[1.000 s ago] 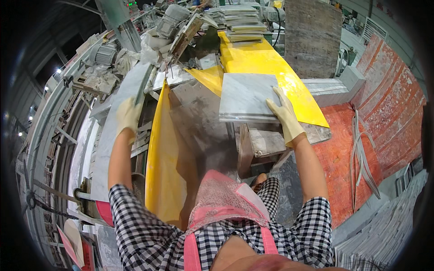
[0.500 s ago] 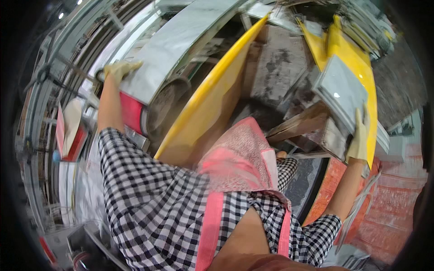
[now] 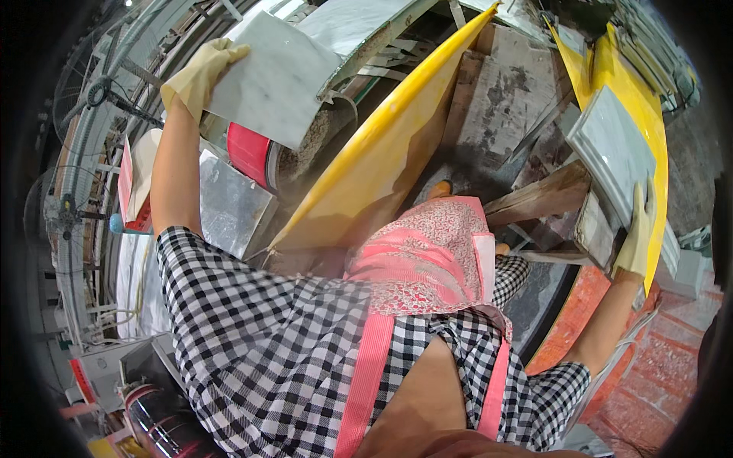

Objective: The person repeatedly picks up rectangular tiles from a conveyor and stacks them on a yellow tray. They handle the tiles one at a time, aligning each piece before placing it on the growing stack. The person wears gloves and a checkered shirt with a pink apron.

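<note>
Left hand: grip closed on marble tile corner, held flat above red roller. Right hand: grip steadies edge of grey tile stack, apparently preventing slide.

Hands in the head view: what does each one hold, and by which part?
Left hand grips a white marble tile by its left edge. Right hand rests on the near edge of a grey tile stack.

Tile stack on yellow bench

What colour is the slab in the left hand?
The slab is pale grey-white with faint veining, seen in the head view.
</note>
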Demonstrator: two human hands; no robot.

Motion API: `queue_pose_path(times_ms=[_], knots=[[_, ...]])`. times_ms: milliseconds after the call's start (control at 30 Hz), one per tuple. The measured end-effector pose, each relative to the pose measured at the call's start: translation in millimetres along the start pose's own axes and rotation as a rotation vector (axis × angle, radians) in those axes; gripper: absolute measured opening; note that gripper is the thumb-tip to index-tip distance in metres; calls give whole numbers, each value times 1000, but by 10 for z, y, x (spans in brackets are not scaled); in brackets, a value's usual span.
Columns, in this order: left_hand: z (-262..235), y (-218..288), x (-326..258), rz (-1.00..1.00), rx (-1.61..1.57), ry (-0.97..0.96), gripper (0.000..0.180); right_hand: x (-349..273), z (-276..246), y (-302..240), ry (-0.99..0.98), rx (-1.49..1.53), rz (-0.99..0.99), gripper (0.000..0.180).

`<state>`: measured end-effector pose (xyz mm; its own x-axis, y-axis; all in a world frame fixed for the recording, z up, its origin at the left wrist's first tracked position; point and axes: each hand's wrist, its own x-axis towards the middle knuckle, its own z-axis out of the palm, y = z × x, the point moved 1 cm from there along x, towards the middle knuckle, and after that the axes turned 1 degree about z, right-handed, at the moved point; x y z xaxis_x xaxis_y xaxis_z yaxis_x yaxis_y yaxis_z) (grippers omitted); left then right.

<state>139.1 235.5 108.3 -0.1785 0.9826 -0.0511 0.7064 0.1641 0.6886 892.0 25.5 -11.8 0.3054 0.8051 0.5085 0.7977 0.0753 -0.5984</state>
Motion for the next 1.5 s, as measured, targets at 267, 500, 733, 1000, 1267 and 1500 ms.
queue_pose_path(times_ms=[267, 500, 733, 1000, 1267, 1500], knots=[[-917, 932, -34, 331, 120, 316, 47, -157, 40, -122, -59, -200, -150, 45], [298, 1371, 840, 518, -477, 271, 60, -17, 191, -373, 105, 338, 390, 63], [3298, 2794, 54, 409, -618, -228, 52, 74, 217, -97, 223, 250, 313, 47], [4033, 3323, -888, 269, -737, -801, 41, 143, 138, 59, 196, 206, 187, 45], [3719, 3584, -514, 1385, 476, 0, 17, 103, 203, -662, 38, -71, 66, 44], [2925, 2528, 634, 1034, 217, 305, 34, 65, 95, -578, -76, -396, -315, 52]])
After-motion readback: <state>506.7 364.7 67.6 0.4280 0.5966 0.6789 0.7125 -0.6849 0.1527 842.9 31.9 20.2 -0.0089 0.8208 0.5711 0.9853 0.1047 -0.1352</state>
